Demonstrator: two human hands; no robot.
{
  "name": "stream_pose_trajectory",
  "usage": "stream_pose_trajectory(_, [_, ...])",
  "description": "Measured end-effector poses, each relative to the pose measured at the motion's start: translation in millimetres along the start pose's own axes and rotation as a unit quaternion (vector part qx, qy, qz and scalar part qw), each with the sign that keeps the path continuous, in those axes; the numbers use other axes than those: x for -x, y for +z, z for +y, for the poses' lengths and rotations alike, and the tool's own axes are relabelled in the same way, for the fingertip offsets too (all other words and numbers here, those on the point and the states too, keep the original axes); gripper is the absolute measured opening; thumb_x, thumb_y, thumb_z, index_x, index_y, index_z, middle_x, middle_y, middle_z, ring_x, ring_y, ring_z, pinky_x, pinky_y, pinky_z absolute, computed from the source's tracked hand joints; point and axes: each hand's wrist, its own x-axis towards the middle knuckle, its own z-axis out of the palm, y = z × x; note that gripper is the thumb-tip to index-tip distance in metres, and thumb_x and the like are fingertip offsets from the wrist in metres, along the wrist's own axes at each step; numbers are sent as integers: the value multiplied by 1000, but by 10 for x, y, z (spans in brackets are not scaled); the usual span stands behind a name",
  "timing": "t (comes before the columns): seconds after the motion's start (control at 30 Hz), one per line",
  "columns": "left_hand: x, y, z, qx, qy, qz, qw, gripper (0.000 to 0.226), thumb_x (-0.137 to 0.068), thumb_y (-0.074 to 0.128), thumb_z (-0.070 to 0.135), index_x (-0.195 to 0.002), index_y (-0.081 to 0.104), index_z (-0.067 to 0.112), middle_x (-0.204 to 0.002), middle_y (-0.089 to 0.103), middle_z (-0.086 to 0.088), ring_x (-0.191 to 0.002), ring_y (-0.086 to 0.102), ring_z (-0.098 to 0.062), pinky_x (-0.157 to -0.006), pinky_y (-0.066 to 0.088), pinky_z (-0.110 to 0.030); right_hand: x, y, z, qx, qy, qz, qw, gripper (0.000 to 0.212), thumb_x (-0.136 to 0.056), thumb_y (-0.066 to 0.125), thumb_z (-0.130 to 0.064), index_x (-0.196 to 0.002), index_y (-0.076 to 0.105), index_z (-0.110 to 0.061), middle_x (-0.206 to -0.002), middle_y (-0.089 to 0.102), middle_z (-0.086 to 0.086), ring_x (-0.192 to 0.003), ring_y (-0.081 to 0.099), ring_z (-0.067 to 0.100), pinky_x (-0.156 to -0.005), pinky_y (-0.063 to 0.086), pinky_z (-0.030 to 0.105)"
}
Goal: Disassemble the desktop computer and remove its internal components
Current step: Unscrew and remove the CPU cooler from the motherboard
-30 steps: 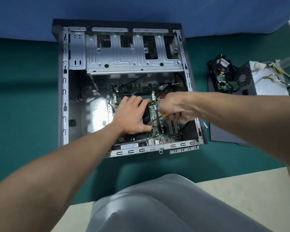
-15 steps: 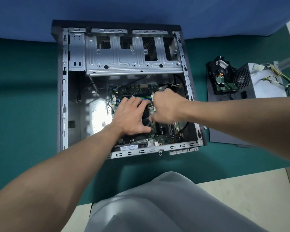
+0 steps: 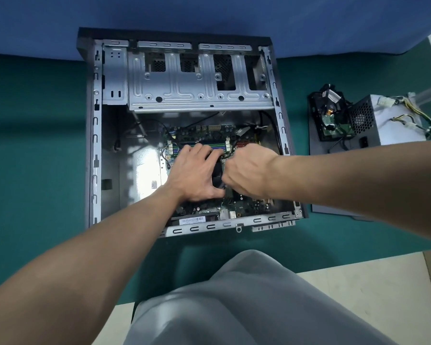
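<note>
The open desktop case (image 3: 95, 145) lies on its side on a green mat. Its green motherboard (image 3: 246, 207) sits in the near right part. My left hand (image 3: 194, 175) rests flat on the black CPU cooler fan (image 3: 217, 175), fingers spread over the top and thumb along the near side. My right hand (image 3: 246, 170) is curled in a fist right beside the fan, knuckles up. The yellow-handled screwdriver it held a moment ago is hidden under the fist.
A silver drive cage (image 3: 197, 78) fills the far part of the case. To the right, on a dark side panel (image 3: 334, 207), lie a removed hard drive (image 3: 331, 115) and a power supply (image 3: 393, 120) with loose cables. My grey-clad knee (image 3: 234, 307) is near.
My right hand moved left from the board's expansion slots to the right edge of the fan and turned knuckles up, hiding the screwdriver. My left hand stayed on the fan.
</note>
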Motion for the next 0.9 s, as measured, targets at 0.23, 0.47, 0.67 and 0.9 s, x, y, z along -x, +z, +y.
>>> stream_pose_trajectory(0.23, [7,4,-7,0,3,0,1000,101,-60,43,81,-139,37,18,-121,54,-5,-109,46,-22,-94,31,-38,-60,148,198,-756,351,-229,503,23,-101,42,-21,-87,49,-4,-63,55,8,-34,31,6,-29,23,16])
stream_pose_trajectory(0.47, [0,-1,-2,2,1,-4,1000,101,-61,44,80,-139,37,18,-121,54,-6,-110,46,-22,-95,31,-39,-54,93,53,-330,176,-110,921,19,-96,44,-14,-77,45,-10,-78,51,5,-63,50,18,-49,41,27])
stream_pose_trajectory(0.67, [5,-7,-1,2,-5,-3,1000,99,-58,36,79,-136,40,18,-119,55,-6,-107,46,-23,-91,30,-38,24,95,149,4,-24,17,1000,33,-96,43,-13,-65,31,-15,-57,29,1,-54,39,22,-50,33,32])
stream_pose_trajectory(0.9, [-4,22,-11,0,-1,-2,1000,99,-61,44,80,-138,38,19,-121,54,-5,-108,46,-22,-93,32,-39,-71,132,179,-724,362,-156,566,21,-98,47,-21,-85,55,-7,-57,55,5,-31,40,6,-35,27,15])
